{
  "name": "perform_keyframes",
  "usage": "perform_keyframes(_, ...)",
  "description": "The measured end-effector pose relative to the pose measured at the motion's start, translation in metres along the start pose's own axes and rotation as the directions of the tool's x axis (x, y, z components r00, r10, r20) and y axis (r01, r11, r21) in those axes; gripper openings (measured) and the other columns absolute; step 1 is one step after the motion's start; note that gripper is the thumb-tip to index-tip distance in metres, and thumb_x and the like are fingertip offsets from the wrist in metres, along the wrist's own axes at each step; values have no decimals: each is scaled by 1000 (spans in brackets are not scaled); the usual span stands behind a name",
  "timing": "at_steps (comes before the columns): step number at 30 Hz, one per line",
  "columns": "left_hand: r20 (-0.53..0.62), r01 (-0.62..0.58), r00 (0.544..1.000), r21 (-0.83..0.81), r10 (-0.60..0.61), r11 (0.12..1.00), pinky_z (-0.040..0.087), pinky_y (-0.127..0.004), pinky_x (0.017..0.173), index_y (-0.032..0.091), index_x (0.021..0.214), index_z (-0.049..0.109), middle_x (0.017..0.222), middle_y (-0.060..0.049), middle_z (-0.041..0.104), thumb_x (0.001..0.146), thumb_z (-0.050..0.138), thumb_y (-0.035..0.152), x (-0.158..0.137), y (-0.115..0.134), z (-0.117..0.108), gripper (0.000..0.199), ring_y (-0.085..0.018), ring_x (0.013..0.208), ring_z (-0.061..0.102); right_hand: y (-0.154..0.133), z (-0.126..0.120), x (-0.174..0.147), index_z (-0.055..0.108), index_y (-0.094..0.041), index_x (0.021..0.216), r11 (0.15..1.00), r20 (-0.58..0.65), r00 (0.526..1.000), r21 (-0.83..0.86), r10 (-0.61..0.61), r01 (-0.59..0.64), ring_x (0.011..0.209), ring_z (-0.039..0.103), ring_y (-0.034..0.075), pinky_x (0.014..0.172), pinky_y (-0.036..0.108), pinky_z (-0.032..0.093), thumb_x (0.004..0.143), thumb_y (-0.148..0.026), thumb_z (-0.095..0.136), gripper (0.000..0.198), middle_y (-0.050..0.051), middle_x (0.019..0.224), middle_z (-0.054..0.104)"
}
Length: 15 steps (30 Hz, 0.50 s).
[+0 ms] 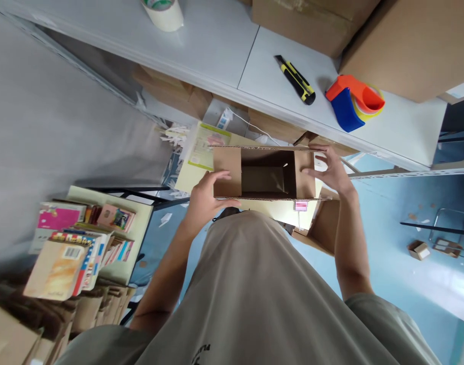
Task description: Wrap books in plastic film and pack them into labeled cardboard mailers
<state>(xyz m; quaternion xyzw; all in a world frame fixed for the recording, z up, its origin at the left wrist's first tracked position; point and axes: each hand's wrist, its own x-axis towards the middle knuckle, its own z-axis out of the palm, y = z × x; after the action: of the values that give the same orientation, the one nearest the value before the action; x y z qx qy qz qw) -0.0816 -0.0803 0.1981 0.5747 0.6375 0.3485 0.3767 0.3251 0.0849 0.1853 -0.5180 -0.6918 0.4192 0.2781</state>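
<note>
A cardboard box (227, 175) is in front of my body with its top side uppermost. Its two short end flaps are folded inward, and the long flaps show only as thin edges. Between the end flaps I see down into the bare brown inside. My left hand (207, 195) grips the left end, thumb over the left flap and a finger along the near edge. At the right end my right hand (332, 172) holds the box, thumb on the right flap and fingers at the far corner. Some fingertips of both hands are hidden.
On the grey shelf ahead lie a yellow-black utility knife (296, 80), an orange-blue tape dispenser (353, 101) and a tape roll (167, 15). Larger cartons (410, 45) stand behind them. Books (64, 258) and flattened cardboard (91, 309) are at the left. Below the box is a pale yellow tabletop (268, 208).
</note>
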Motion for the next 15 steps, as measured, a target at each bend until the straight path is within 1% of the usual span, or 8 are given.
perform_keyframes(2,-10,3,1000,12,-3,1000,62,-56,128,26,141,75,138,-13,86,91,97,77,1,-3,-1,75,-38,137,81,12,6,-1,76,-33,141,999,-42,999,-42,1,-3,151,73,42,139,68,53,67,-74,114,93,12,158,78)
perform_keyframes(4,-104,27,994,11,-26,1000,63,-55,127,25,150,70,139,-14,83,96,97,68,4,-10,5,75,-36,137,80,20,7,-3,78,-34,140,999,-56,998,-49,-6,4,154,70,43,141,67,51,65,-73,115,92,13,159,77)
perform_keyframes(6,-255,77,965,58,-60,995,64,-55,125,24,167,58,148,-17,77,95,100,61,9,-20,13,91,-37,141,77,23,1,-8,81,-37,143,1000,17,1000,-4,5,-5,163,64,44,140,66,54,73,-81,108,87,12,167,73)
perform_keyframes(8,-333,105,942,139,-53,985,63,-58,127,25,178,48,161,-21,66,94,103,58,14,-30,19,105,-39,151,70,24,-8,-17,81,-42,151,993,120,992,104,37,-50,171,58,42,137,68,56,91,-95,85,80,9,177,69)
perform_keyframes(10,-299,70,954,205,-6,976,59,-60,133,28,178,51,174,-23,56,96,100,60,19,-38,21,101,-43,161,63,26,-14,-28,82,-46,153,979,159,987,197,27,-58,175,56,40,140,71,53,102,-99,66,75,5,180,68)
perform_keyframes(11,-270,43,963,222,19,974,58,-61,134,29,177,53,179,-23,53,98,98,62,21,-41,20,96,-43,165,60,27,-14,-34,84,-47,150,974,137,991,222,5,-35,175,57,39,143,73,48,103,-97,66,71,4,178,69)
perform_keyframes(13,-245,8,968,223,48,975,61,-59,132,30,177,54,186,-22,48,101,94,67,23,-44,17,94,-44,169,58,31,-7,-46,90,-47,141,973,57,998,229,-26,12,174,58,40,147,76,42,100,-90,79,61,3,174,73)
perform_keyframes(15,-233,4,971,211,47,977,66,-55,127,30,179,54,190,-21,47,102,91,69,25,-43,12,94,-43,168,60,34,7,-57,93,-47,134,972,-16,1000,233,2,2,175,57,40,146,77,44,96,-82,90,52,2,174,72)
